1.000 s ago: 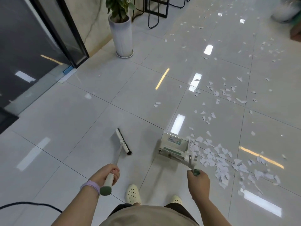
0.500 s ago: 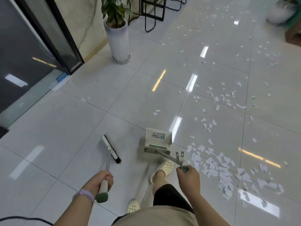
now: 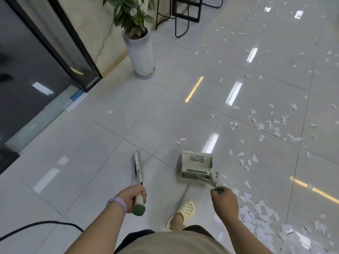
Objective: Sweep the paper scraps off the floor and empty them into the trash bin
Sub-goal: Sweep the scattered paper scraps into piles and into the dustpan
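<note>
- The dustpan [image 3: 197,166] has moved left, away from the paper scraps [image 3: 260,219] heaped at right.
- Open floor [image 3: 91,162] lies ahead-left; glass door [image 3: 36,88] and potted plant [image 3: 140,52] border it.
- Left hand [image 3: 133,196] grips the broom [image 3: 138,173]; right hand [image 3: 224,201] clasps the dustpan's handle.

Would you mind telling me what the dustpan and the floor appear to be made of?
Dustpan: probably light moulded plastic, matte, with a ribbed comb edge and a printed label. Floor: likely glazed ceramic tile, glossy, since it mirrors ceiling lights and shows thin grout lines.
</note>
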Demonstrator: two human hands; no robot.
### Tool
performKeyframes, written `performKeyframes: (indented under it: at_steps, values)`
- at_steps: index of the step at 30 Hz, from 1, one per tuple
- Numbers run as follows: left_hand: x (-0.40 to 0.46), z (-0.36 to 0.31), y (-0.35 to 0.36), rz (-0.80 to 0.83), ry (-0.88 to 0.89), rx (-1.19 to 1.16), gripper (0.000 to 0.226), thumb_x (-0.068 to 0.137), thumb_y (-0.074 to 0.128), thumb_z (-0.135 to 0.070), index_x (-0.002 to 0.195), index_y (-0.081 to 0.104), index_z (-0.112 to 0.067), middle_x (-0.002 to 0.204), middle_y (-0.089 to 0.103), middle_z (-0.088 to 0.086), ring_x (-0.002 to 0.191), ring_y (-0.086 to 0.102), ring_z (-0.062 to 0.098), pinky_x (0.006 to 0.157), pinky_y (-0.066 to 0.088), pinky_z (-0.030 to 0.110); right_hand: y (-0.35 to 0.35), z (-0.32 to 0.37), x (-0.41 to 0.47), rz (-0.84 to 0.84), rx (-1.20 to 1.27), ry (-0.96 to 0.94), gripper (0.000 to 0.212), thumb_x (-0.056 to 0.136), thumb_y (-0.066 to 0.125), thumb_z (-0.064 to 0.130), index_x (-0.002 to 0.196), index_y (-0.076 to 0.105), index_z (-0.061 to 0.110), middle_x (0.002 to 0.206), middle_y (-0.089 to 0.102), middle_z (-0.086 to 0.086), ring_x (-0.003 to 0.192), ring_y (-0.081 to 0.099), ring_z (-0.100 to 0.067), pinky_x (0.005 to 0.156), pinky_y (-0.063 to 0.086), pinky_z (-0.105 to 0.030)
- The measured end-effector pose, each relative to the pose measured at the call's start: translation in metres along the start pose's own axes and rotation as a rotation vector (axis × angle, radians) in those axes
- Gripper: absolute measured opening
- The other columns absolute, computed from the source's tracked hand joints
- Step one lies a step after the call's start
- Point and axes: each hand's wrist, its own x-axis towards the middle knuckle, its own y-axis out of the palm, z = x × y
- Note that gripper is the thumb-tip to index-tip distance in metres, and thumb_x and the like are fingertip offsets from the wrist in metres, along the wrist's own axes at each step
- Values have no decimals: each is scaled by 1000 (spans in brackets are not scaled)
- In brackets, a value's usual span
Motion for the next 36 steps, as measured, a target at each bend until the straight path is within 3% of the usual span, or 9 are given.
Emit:
performKeyframes:
  at_steps: [7,12,16,19,22,26,29,32,36]
  values:
    - [20,-82,123,43,50,201,17,76,51,9,68,48,-6,61,48,5,49,43,16,53,38,26,-61,-24,50,-115,130,185,27,82,60,17,72,54,-8,56,50,-14,54,43,-25,54,36,-32]
    - [47,-123,219,72,42,460,18,62,56,6,75,52,-5,73,51,8,56,52,21,49,47,25,-99,-48,47,-226,195,338,29,84,64,21,69,58,-4,61,57,-18,58,52,-29,56,41,-33]
    - [47,-147,294,78,69,625,16,79,51,8,88,51,-5,92,51,11,70,55,24,49,51,28,-119,-53,37,-295,226,419,31,86,66,22,63,57,4,58,57,-12,61,56,-30,56,40,-34]
    - [58,-171,339,102,120,701,17,84,48,10,96,51,-3,99,50,14,80,54,28,62,54,34,-125,-43,40,-356,266,479,30,87,67,19,65,56,2,61,56,-15,61,53,-29,55,37,-34]
    - [65,-204,375,118,100,847,12,82,50,9,86,51,-2,87,50,13,72,52,26,65,54,33,-126,-25,54,-408,303,554,29,88,66,17,70,57,-3,62,56,-18,61,52,-30,55,37,-34]
    - [83,-266,409,194,31,926,12,75,55,4,71,50,-6,57,47,6,43,44,17,43,42,23,-128,-3,76,-499,362,697,31,90,65,18,66,55,0,58,53,-16,57,49,-31,55,38,-36]
    - [96,-301,424,255,13,923,18,88,51,5,77,46,-9,57,42,4,39,37,11,35,34,18,-128,8,92,-592,437,823,31,90,63,20,69,55,-2,63,55,-19,60,52,-34,56,43,-37]
    - [95,-310,439,309,-32,1049,22,91,48,4,78,41,-12,57,40,2,38,33,9,34,30,18,-124,15,100,-666,508,979,34,85,58,26,69,55,-4,64,58,-24,55,52,-34,56,56,-52]
    - [88,-295,460,387,-53,1258,18,93,49,2,84,42,-13,60,42,3,44,32,11,36,33,21,-113,22,90,-760,604,1109,32,84,57,24,69,53,-4,60,53,-19,52,48,-31,55,56,-55]
